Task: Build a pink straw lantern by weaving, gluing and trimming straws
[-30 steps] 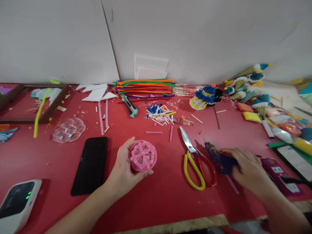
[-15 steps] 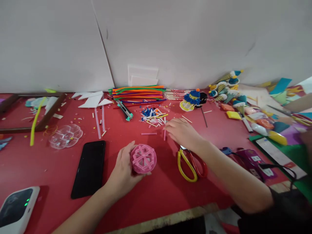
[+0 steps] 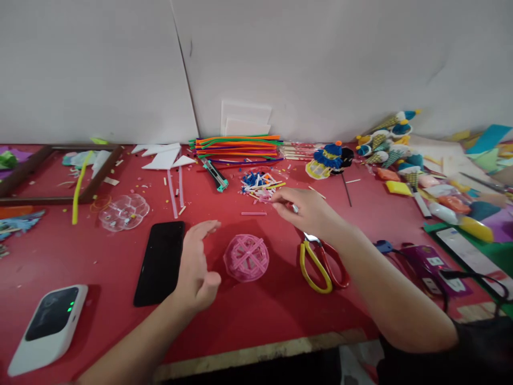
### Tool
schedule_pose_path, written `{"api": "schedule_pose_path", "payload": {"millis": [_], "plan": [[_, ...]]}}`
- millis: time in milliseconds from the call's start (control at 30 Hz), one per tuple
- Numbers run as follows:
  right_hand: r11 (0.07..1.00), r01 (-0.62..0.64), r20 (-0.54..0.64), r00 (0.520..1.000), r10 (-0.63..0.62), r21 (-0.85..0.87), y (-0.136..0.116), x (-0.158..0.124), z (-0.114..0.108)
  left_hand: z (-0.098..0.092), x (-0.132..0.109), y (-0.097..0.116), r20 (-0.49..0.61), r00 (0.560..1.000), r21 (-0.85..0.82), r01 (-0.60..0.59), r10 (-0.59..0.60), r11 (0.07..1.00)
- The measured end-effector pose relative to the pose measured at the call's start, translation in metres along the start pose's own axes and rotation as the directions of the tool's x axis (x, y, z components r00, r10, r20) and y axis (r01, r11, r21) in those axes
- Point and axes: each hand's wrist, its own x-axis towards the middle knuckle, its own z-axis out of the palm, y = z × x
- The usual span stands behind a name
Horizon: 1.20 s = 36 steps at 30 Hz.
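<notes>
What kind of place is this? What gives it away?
Probably a craft worktable, though home or workshop I can't tell: there's a bundle of coloured stems, scissors, and a pile of small cut bits lying on it.

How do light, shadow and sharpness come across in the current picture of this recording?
Head view: soft shadows lie on the red tabletop by the left hand and right forearm; light glints off the scissors; the pink lattice piece is readable, but many tiny scraps blur together.
</notes>
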Motion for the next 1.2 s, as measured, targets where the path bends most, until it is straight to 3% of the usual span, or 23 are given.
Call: {"api": "schedule_pose_path", "payload": {"millis": [67, 133, 367, 600, 733, 867, 1000, 1200], "plan": [[0.979, 0.141, -0.139, 0.983, -0.12, 0.149, -0.018, -0.005, -0.001, -0.003, 0.006, 0.002, -0.055, 0.997, -0.044, 0.056, -0.058, 0.997], [0.952, 0.219, -0.207, 0.962, -0.176, 0.211, -0.035, -0.011, -0.001, -0.007, 0.013, 0.006, -0.063, 0.994, -0.035, 0.089, -0.091, 0.995], [0.886, 0.316, -0.292, 0.931, -0.22, 0.339, -0.06, -0.026, 0.01, -0.015, 0.027, 0.024, 0.035, 0.999, -0.048, -0.015, 0.016, 0.999], [0.898, 0.263, -0.353, 0.926, -0.133, 0.352, -0.068, -0.032, 0.024, -0.02, 0.028, 0.03, 0.046, 0.998, 0.005, -0.045, 0.045, 0.999], [0.907, 0.287, -0.387, 0.909, -0.157, 0.307, -0.07, -0.031, 0.028, -0.019, 0.029, 0.03, 0.054, 0.997, 0.024, -0.063, 0.062, 0.998], [0.916, 0.306, -0.394, 0.899, -0.19, 0.257, -0.065, -0.034, 0.028, -0.018, 0.029, 0.028, 0.075, 0.996, 0.003, -0.044, 0.043, 0.999], [0.932, 0.24, -0.403, 0.908, -0.116, 0.272, -0.056, -0.043, 0.028, -0.019, 0.029, 0.026, 0.062, 0.998, 0.011, 0.007, -0.008, 1.0], [0.92, 0.28, -0.451, 0.882, -0.135, 0.273, -0.05, -0.054, 0.028, -0.018, 0.033, 0.026, 0.091, 0.994, 0.036, -0.057, 0.053, 0.998]]}}
